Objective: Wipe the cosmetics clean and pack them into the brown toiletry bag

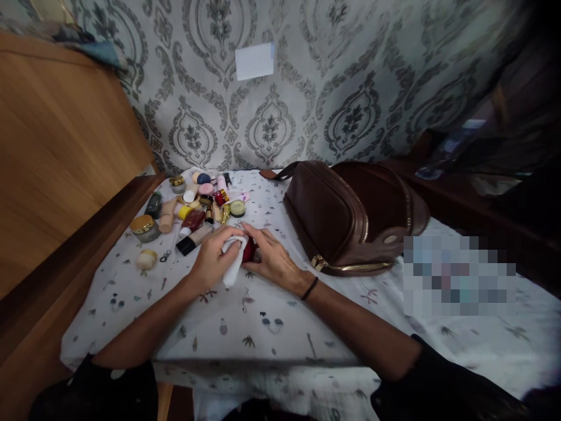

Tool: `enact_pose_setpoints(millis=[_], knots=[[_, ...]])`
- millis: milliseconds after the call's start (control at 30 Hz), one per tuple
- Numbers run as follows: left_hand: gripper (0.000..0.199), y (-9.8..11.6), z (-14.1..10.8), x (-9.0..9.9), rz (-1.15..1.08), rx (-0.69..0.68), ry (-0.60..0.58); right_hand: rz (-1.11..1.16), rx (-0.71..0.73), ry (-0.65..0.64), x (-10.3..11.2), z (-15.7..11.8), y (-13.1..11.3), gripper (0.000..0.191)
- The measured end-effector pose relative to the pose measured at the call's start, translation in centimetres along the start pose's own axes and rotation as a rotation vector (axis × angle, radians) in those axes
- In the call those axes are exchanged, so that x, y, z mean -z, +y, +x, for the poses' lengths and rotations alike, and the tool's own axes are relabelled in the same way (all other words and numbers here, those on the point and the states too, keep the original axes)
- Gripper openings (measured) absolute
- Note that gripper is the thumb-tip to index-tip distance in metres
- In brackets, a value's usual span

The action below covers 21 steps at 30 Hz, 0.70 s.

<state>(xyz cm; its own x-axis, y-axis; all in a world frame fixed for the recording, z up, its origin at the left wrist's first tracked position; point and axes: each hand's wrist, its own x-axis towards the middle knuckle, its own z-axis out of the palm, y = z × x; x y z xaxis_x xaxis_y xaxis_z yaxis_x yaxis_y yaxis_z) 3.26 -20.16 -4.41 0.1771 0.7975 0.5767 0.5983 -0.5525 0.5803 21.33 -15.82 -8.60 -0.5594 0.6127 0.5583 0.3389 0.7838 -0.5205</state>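
My left hand [211,256] is closed on a folded white cloth or tissue [233,272], pressing it against a small dark red object [249,250]. My right hand [277,262], with a dark band at the wrist, grips that red object from the other side. Fingers cover most of it, so its kind does not show. Just beyond my hands lies a cluster of cosmetics: a foundation bottle with a black cap [193,241], a pale green round jar [237,208], a beige tube [167,216] and a gold-lidded jar [144,227].
A brown leather backpack [324,216] lies to the right, its zip partly undone. Patterned white cloth [280,333] covers the surface. A wooden panel [61,146] rises at the left; patterned wall covering [272,123] is behind. Something pixelated [456,278] lies at right.
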Motion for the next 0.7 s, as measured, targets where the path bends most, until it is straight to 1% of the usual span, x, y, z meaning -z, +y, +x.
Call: enact_pose_setpoints(millis=[200,333,433,500,567,633,700], knots=[[0.018,-0.8,0.7,1.0,-0.182,0.213,-0.067,0.011,0.083,-0.049,0.2,0.1,-0.3,0.093],[0.02,-2.1,1.1,1.7,-0.324,0.271,-0.14,0.058,0.089,-0.045,0.2,0.1,-0.2,0.088],[0.023,-3.7,1.2,1.9,-0.393,0.31,-0.162,0.109,0.068,-0.049,0.2,0.0,0.2,0.082],[0.024,-4.9,1.1,1.9,-0.408,0.338,-0.15,0.177,0.037,-0.051,0.0,-0.1,0.6,0.076],[0.024,-5.9,0.8,1.7,-0.398,0.376,-0.139,0.281,-0.028,-0.041,-0.2,-0.1,0.9,0.073],[0.025,-6.4,0.5,1.4,-0.4,0.425,-0.138,0.41,-0.118,-0.023,-0.5,-0.1,1.1,0.076],[0.028,-6.5,0.3,1.1,-0.44,0.469,-0.166,0.52,-0.206,0.003,-0.8,0.0,1.2,0.082]])
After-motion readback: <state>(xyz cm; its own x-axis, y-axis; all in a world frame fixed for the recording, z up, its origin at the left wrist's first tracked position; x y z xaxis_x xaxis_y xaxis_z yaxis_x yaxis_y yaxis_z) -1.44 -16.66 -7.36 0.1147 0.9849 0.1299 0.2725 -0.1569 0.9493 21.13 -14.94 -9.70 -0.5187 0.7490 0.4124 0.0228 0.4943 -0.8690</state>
